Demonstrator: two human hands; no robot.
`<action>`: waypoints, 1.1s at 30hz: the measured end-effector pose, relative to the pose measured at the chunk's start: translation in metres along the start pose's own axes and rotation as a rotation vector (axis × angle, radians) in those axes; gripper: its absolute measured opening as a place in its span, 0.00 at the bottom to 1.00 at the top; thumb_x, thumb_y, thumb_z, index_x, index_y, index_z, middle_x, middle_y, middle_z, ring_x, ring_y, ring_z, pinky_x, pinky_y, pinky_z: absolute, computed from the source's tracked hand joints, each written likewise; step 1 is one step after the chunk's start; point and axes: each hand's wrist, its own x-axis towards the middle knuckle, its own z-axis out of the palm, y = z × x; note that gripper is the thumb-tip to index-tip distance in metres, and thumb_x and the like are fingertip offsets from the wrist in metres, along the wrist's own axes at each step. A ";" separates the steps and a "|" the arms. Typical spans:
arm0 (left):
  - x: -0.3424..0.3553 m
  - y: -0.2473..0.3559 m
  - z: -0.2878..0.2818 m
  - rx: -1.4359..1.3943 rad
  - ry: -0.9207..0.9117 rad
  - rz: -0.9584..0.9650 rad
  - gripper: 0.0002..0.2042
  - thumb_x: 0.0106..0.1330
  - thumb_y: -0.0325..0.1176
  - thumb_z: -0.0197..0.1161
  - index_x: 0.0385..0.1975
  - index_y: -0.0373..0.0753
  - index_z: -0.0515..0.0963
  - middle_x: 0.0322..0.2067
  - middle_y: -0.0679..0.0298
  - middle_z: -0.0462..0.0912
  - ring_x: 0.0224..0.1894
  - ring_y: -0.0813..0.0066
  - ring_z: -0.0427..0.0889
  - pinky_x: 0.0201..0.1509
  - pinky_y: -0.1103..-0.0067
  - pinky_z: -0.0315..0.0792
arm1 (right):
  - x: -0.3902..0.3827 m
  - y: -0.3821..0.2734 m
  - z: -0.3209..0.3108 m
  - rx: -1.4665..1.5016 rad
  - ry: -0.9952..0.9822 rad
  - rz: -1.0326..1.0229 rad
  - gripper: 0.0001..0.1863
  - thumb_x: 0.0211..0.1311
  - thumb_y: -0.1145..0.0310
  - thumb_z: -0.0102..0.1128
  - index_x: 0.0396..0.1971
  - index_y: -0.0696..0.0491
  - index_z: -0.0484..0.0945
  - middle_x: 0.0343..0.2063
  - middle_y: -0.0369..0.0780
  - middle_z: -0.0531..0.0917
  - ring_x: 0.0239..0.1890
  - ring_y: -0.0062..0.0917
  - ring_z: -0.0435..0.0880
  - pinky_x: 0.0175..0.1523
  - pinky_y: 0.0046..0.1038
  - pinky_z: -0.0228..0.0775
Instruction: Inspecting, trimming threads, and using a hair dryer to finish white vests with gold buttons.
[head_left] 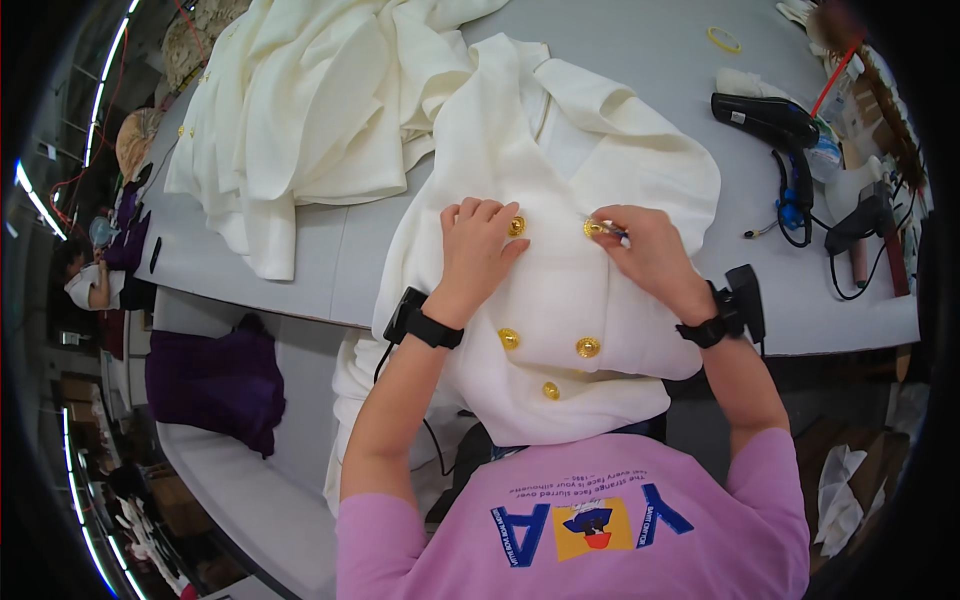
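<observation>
A white double-breasted jacket (540, 280) lies over the table's front edge with ornate gold buttons. My left hand (480, 245) rests on the jacket, fingers bent and lightly spread, with thumb and fingertips beside the upper left button (516, 226). My right hand (645, 245) is closed on a small metal tool (620, 233), too small to identify, at the upper right button (591, 228). The lower buttons (587, 347) show below both hands. Another white garment (290, 130) is heaped at the back left.
At right on the grey table (360, 240) lie a black hairdryer (760, 118), a yellow tape roll (724, 40), cords and a black handheld device (790, 200). Purple fabric (215, 385) sits on a lower surface at left. Another person (90, 285) works at the far left.
</observation>
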 end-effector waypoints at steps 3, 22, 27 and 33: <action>0.009 -0.005 0.013 0.102 -0.011 0.027 0.13 0.55 0.30 0.64 0.41 0.38 0.79 0.36 0.61 0.81 0.44 0.65 0.76 0.55 0.68 0.62 | -0.003 0.016 0.028 -0.322 -0.016 0.035 0.09 0.55 0.68 0.61 0.28 0.60 0.77 0.23 0.44 0.81 0.29 0.41 0.80 0.34 0.37 0.71; -0.102 0.044 -0.039 0.011 -0.296 0.052 0.36 0.46 0.32 0.72 0.59 0.34 0.64 0.59 0.47 0.65 0.60 0.49 0.65 0.63 0.65 0.60 | -0.096 0.030 -0.033 -0.263 -0.040 0.388 0.22 0.50 0.61 0.68 0.41 0.60 0.75 0.16 0.47 0.78 0.22 0.44 0.79 0.27 0.38 0.68; -0.087 0.020 -0.033 0.057 -0.345 0.021 0.43 0.43 0.32 0.71 0.63 0.32 0.57 0.63 0.42 0.56 0.66 0.45 0.56 0.66 0.63 0.55 | -0.057 0.049 -0.037 -0.300 0.242 0.137 0.14 0.51 0.66 0.66 0.34 0.57 0.76 0.19 0.48 0.78 0.24 0.45 0.79 0.28 0.36 0.68; -0.021 0.007 -0.030 -0.104 -0.331 -0.039 0.44 0.44 0.34 0.66 0.65 0.32 0.52 0.65 0.42 0.54 0.68 0.45 0.51 0.67 0.60 0.54 | 0.072 0.050 -0.098 -0.456 0.696 -0.090 0.10 0.55 0.61 0.62 0.34 0.50 0.77 0.20 0.44 0.80 0.25 0.43 0.80 0.29 0.38 0.70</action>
